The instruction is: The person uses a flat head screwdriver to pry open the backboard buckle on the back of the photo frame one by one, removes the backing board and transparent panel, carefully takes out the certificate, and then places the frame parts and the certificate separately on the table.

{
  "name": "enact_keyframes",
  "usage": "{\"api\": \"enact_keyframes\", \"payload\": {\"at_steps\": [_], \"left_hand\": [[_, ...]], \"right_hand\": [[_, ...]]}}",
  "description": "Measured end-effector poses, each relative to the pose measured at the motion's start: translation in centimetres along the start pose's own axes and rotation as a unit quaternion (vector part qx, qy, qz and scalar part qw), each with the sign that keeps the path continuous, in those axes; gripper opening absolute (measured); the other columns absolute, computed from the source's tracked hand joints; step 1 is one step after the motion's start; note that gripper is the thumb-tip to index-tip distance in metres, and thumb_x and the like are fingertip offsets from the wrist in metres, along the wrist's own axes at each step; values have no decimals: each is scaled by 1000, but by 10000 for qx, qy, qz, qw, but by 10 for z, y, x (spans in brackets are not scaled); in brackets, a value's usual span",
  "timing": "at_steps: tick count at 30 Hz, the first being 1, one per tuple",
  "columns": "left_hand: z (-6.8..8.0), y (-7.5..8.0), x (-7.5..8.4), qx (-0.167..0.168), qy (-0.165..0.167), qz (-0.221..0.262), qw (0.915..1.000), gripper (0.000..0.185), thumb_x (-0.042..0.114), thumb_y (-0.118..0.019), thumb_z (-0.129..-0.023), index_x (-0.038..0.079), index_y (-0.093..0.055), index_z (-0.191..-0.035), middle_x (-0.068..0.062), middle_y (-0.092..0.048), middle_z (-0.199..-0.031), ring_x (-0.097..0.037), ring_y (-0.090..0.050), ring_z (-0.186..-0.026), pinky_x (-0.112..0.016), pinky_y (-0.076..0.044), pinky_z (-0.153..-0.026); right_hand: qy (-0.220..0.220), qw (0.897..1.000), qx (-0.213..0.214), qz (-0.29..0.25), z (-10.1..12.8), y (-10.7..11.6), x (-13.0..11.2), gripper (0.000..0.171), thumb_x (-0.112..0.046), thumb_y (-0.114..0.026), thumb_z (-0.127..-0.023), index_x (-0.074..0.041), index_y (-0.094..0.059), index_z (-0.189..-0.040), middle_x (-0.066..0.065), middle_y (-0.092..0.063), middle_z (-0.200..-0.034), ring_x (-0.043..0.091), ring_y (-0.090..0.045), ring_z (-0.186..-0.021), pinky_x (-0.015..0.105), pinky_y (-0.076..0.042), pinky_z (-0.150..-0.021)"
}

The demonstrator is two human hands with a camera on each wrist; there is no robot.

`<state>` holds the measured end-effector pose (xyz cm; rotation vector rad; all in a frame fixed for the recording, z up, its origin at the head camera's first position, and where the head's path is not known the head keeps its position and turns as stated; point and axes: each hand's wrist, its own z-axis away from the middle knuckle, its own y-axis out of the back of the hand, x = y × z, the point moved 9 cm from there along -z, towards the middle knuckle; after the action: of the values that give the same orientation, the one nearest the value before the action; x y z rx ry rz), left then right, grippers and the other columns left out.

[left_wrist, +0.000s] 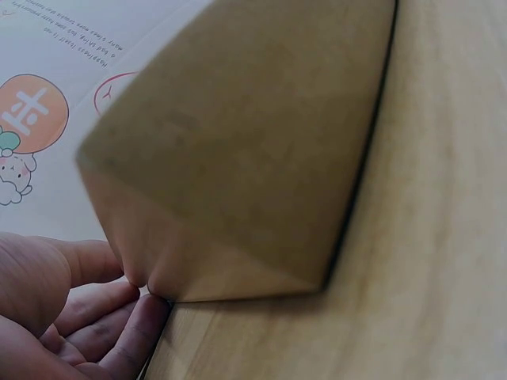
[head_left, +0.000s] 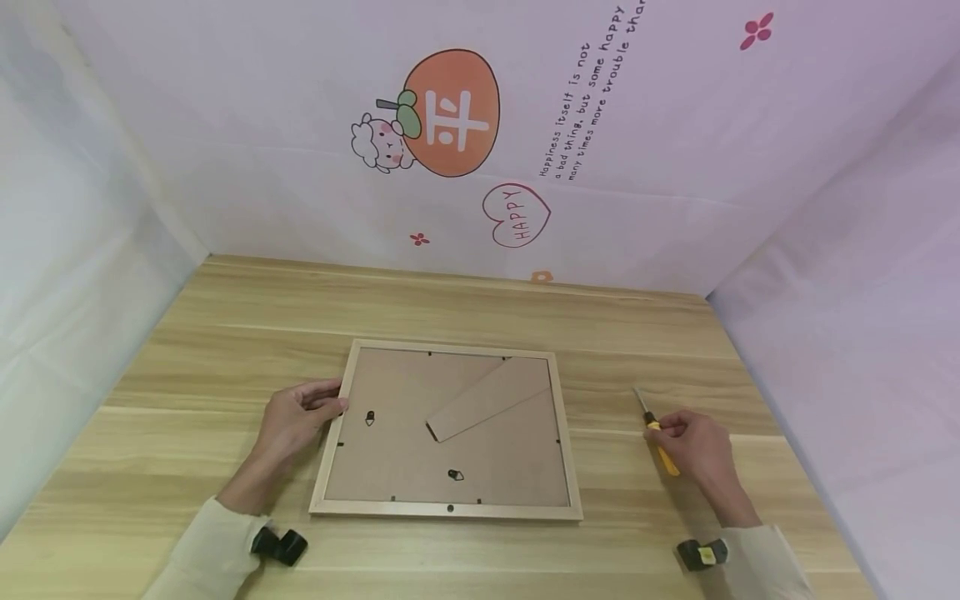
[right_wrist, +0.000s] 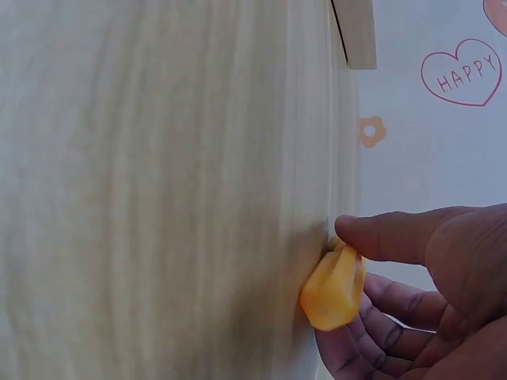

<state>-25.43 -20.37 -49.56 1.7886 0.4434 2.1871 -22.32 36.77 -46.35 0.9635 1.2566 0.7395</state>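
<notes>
A picture frame [head_left: 457,429] lies back-side up on the table, its brown backing board held in a pale wooden border with small dark tabs along the inner edges. Two metal hangers and a slanted stand leg show on the board. My left hand [head_left: 296,417] grips the border's left side; in the left wrist view, thumb and fingers [left_wrist: 142,321] meet at the wood. To the right of the frame, my right hand [head_left: 693,450] pinches a screwdriver [head_left: 663,450] by its yellow handle, the metal shaft pointing away. The handle's end [right_wrist: 333,293] shows close over the tabletop in the right wrist view.
The wood-grain table [head_left: 480,312] meets a white printed backdrop [head_left: 300,208] at its far edge. White sheets [head_left: 862,292] stand along both sides. A black camera mount [head_left: 279,546] sits on the left wrist, and another [head_left: 701,554] on the right.
</notes>
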Motion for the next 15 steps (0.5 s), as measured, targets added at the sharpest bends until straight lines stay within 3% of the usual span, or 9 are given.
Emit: {"api": "enact_keyframes", "payload": {"at_steps": [8, 15], "left_hand": [[0, 1, 2, 22, -103, 63, 9999, 44, 23, -70, -92, 3, -62, -130, -18, -67, -124, -24, -67, -108, -14, -55, -79], [1, 0, 1, -1, -62, 61, 10000, 45, 23, -70, -92, 3, -61, -131, -18, -67, -125, -27, -66, -111, -16, -56, -81]], "right_hand": [[66, 9999, 73, 19, 0, 2, -4, 31, -28, -77, -84, 2, -71, -93, 18, -73, -86, 22, -67, -69, 27, -48, -53], [260, 9989, 366, 116, 1, 7, -16, 27, -24, -71, -87, -2, -74, -102, 19, -75, -93, 27, -70, -76, 29, -48, -56]]}}
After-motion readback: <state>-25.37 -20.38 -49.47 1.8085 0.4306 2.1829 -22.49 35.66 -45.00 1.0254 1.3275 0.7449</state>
